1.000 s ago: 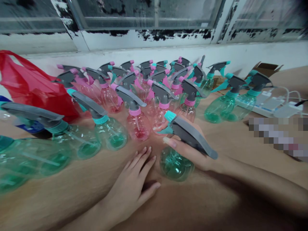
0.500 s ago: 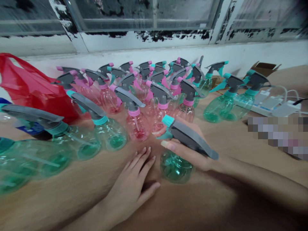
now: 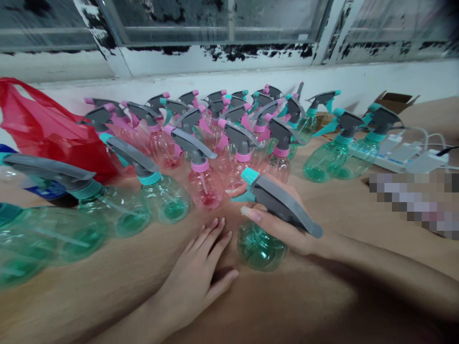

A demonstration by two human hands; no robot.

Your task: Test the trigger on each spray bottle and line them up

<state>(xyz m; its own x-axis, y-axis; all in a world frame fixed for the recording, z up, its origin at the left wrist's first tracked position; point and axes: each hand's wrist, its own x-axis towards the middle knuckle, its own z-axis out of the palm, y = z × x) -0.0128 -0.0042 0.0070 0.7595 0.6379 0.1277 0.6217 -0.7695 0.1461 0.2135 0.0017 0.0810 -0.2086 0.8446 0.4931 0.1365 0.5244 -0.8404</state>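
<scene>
My right hand (image 3: 276, 227) is closed around the neck of a green spray bottle (image 3: 261, 248) with a grey head and turquoise nozzle. The nozzle points up and to the left, and a fingertip shows by the turquoise trigger. My left hand (image 3: 201, 260) lies flat on the wooden table (image 3: 136, 286), fingers stretched out, just left of that bottle and holding nothing. Beyond my fingertips stands a pink spray bottle (image 3: 206, 184). Left of it is another green spray bottle (image 3: 167, 200), with a clear tube inside.
Several pink and green spray bottles crowd the back of the table, such as a pink one (image 3: 168, 145). A red plastic bag (image 3: 60, 129) sits at left. At right are two green bottles, a white power strip (image 3: 380, 160) with plugs, and an open cardboard box (image 3: 396, 101).
Almost nothing differs. The spray bottle in my right hand shifts very slightly, while my left hand stays in place on the table.
</scene>
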